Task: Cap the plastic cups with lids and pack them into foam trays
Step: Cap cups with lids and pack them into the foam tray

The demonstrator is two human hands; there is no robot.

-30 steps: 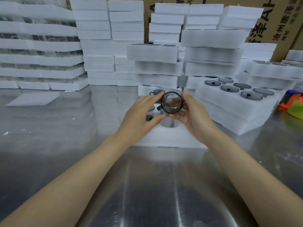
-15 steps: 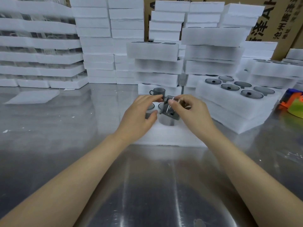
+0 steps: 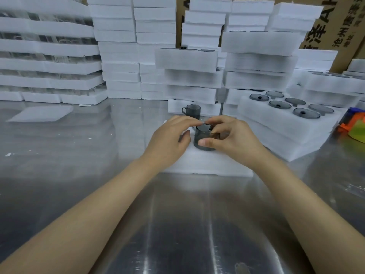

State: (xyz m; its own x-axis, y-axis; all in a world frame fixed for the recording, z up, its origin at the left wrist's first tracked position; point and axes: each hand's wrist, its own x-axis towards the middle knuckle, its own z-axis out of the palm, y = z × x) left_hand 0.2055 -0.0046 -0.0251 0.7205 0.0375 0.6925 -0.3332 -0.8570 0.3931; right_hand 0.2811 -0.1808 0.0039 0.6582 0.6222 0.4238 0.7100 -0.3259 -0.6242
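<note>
A smoky grey plastic cup [image 3: 204, 139] stands upright on the white foam tray [image 3: 207, 163] in front of me. My right hand [image 3: 231, 137] grips its side, thumb on the front wall. A grey lid lies on its rim, mostly hidden by fingers. My left hand [image 3: 170, 139] pinches that lid's near edge with its fingertips. A second grey cup with a handle [image 3: 191, 110] stands uncovered just behind, at the tray's far edge.
To the right lies a foam tray holding several grey lids [image 3: 280, 104]. Tall stacks of foam trays [image 3: 189, 60] wall off the back of the steel table [image 3: 118, 194]. A flat foam sheet [image 3: 41, 113] lies far left; an orange and green object [image 3: 353, 125] sits far right.
The cup was held up with its mouth toward me, then turned upright and lowered onto the foam tray. Both hands came down with it, fingers now on the lid at its rim.
</note>
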